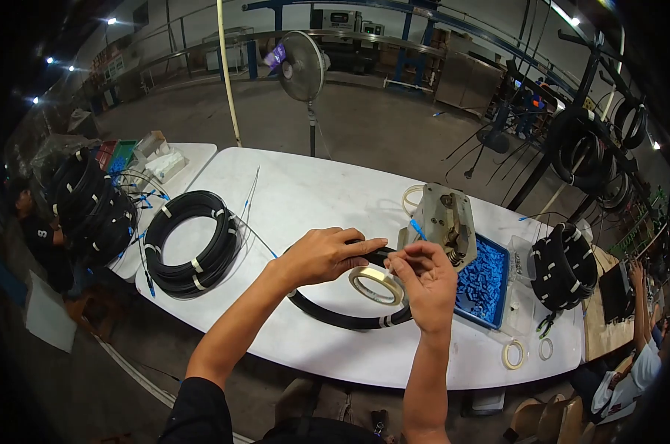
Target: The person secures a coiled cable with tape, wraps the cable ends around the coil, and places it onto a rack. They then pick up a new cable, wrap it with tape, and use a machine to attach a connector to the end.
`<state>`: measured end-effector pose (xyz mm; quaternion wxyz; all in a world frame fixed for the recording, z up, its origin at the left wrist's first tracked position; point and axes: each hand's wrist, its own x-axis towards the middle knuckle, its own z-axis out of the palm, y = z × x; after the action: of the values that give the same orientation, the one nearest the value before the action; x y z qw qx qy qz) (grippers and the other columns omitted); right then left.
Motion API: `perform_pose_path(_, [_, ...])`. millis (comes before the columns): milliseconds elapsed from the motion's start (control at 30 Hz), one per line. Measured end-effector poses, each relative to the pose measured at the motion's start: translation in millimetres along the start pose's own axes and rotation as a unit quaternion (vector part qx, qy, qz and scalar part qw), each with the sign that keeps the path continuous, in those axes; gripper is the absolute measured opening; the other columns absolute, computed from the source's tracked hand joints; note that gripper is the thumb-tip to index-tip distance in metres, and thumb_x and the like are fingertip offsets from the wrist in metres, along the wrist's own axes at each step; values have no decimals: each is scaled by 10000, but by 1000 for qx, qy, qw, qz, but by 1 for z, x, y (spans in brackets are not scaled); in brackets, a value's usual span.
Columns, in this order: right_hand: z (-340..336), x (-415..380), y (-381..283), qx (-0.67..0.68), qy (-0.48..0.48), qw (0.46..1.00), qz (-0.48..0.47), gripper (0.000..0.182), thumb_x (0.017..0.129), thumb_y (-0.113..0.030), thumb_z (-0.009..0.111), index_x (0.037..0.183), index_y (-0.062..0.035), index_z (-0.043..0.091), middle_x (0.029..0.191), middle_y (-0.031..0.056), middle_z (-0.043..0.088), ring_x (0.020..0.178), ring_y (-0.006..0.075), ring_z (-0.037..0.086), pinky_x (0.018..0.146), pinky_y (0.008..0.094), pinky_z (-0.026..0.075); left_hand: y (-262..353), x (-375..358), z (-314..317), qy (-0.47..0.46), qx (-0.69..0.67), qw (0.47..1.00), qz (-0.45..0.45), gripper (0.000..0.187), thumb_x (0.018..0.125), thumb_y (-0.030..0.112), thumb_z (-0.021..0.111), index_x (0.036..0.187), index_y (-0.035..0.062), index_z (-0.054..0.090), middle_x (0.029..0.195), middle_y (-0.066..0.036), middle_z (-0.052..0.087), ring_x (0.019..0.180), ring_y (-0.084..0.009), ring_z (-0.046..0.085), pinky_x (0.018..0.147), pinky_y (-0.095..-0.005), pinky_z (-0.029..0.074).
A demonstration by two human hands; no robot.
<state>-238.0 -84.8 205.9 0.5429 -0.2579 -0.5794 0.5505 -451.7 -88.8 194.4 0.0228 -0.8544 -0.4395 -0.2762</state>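
My left hand is closed around the far side of a black cable coil, which lies partly on the white table. Close beside it, my right hand pinches at the tape by the cable. A roll of cream tape hangs between the two hands, just under the held part of the coil. The exact end of the tape is hidden by the right fingers. A blue-tipped cable end sticks up behind my right hand, near a grey metal machine.
A taped cable coil lies left on the table; another coil stands right. A blue tray holds small blue parts. Two tape rolls lie near the front edge. A fan stands behind. Other people sit at both sides.
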Motion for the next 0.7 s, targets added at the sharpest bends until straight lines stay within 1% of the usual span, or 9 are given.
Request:
perform_pose_path(133, [7, 14, 4, -42, -1, 999, 13, 214, 877, 21, 656, 1068, 31, 560, 960, 117, 681, 918, 155, 664, 807, 256, 550, -6, 2, 4, 24, -18, 999, 14, 570, 840, 235, 679, 1383, 215, 507, 935, -64, 634, 735, -263, 630, 620, -366, 535])
perform_pose_path(233, [10, 12, -10, -121, -9, 993, 11, 193, 857, -7, 691, 1024, 26, 602, 950, 108, 691, 882, 138, 673, 770, 248, 554, -8, 1, -1, -10, -44, 999, 30, 737, 715, 285, 636, 1424, 178, 465, 975, -103, 623, 784, -299, 622, 645, -415, 529])
perform_pose_path(333, [7, 14, -15, -173, -27, 985, -4, 194, 844, -20, 708, 1007, 29, 616, 930, 106, 698, 856, 127, 678, 763, 244, 552, 1, 4, -10, -48, -78, 996, 19, 751, 668, 275, 684, 1389, 167, 500, 994, -104, 630, 826, -298, 625, 703, -412, 534])
perform_pose_path(400, [5, 13, -17, -185, -30, 982, -17, 201, 837, -26, 716, 1004, 31, 620, 921, 105, 701, 846, 121, 679, 761, 242, 549, 2, 6, -8, -55, -79, 995, 24, 790, 679, 318, 746, 1407, 179, 473, 970, -96, 619, 814, -291, 621, 691, -403, 533])
perform_pose_path(467, [3, 13, -21, -162, -41, 986, -5, 206, 835, -24, 717, 1008, 30, 619, 904, 106, 702, 854, 118, 679, 754, 239, 544, 2, 8, 3, -16, -24, 999, 34, 864, 663, 356, 810, 1427, 197, 438, 949, -90, 609, 815, -284, 622, 681, -394, 532])
perform_pose_path(500, [4, 13, -22, -163, -42, 986, -6, 206, 835, -24, 717, 1008, 30, 619, 904, 106, 702, 854, 118, 679, 754, 239, 544, 6, 11, 2, -28, 3, 999, 30, 953, 653, 346, 829, 1461, 162, 358, 925, -81, 596, 814, -287, 622, 686, -398, 532])
perform_pose_path(533, [4, 14, -22, -166, -43, 985, 2, 211, 836, -24, 717, 1014, 28, 616, 904, 105, 700, 851, 114, 676, 748, 234, 541, 6, 12, 4, -28, 3, 999, 31, 953, 653, 346, 829, 1461, 162, 358, 925, -81, 596, 814, -287, 622, 686, -398, 532])
perform_pose_path(633, [2, 20, -16, -148, -42, 988, 12, 230, 837, -24, 720, 1033, 21, 608, 898, 102, 697, 837, 110, 670, 739, 224, 536, 4, 15, 6, -24, 13, 1000, -12, 910, 714, 244, 801, 1445, 55, 294, 1021, -135, 634, 909, -325, 635, 739, -427, 533])
perform_pose_path(700, [-2, 26, -7, -98, -48, 994, 27, 262, 840, -26, 723, 1062, 11, 589, 893, 92, 691, 822, 108, 657, 733, 212, 529, 1, 17, 7, -41, -9, 999, -27, 860, 718, 231, 796, 1416, 57, 325, 1041, -155, 636, 930, -328, 634, 746, -427, 533])
